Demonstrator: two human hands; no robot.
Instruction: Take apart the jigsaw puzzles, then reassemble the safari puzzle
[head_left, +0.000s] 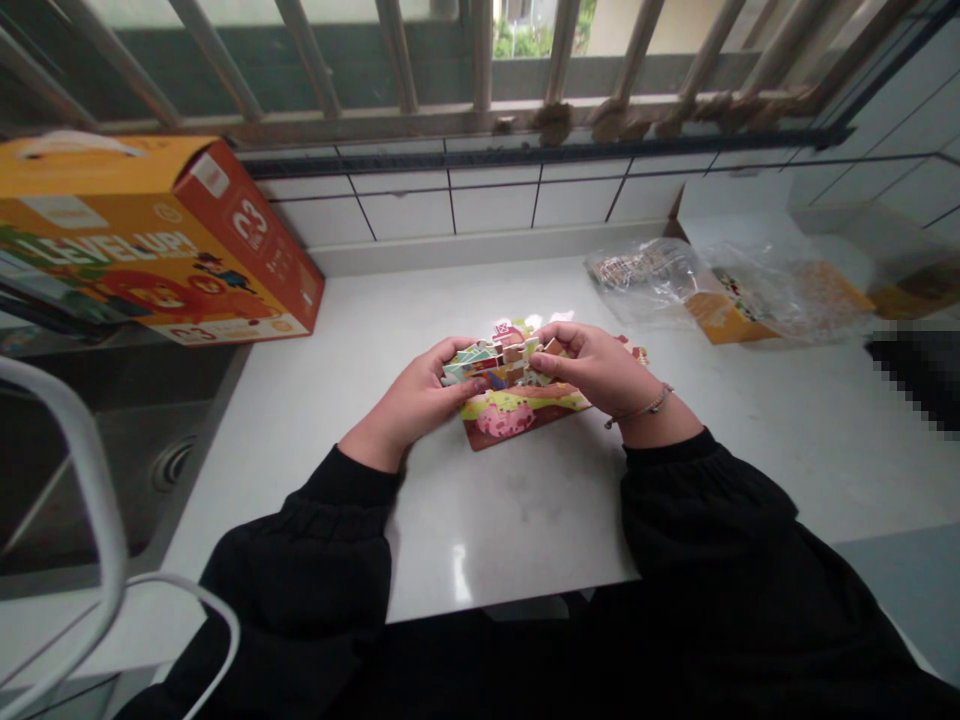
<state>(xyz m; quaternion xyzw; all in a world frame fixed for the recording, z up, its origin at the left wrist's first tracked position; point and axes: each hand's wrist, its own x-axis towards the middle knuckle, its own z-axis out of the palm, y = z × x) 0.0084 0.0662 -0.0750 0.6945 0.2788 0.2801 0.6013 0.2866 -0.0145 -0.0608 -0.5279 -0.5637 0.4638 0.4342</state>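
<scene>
Several joined jigsaw puzzle pieces (pixel 501 362) in green, brown and white are held up above the counter. My left hand (pixel 429 392) grips their left side, its thumb in front and fingers behind. At their right side my right hand (pixel 589 365) pinches the pieces between thumb and fingers. Just beneath lies a partly joined puzzle section (pixel 506 420) on the counter, with a pink pig on yellow-green and a brown lower edge. My hands and the raised pieces hide much of its upper part.
An orange "LEVEL UP!" box (pixel 150 240) stands at the left by the sink (pixel 90 470). Clear plastic bags (pixel 652 268) and an open orange-and-white box (pixel 731 315) lie at the back right. A white cable (pixel 97 480) curves at the lower left. Window bars (pixel 480 60) rise behind the counter (pixel 510 510).
</scene>
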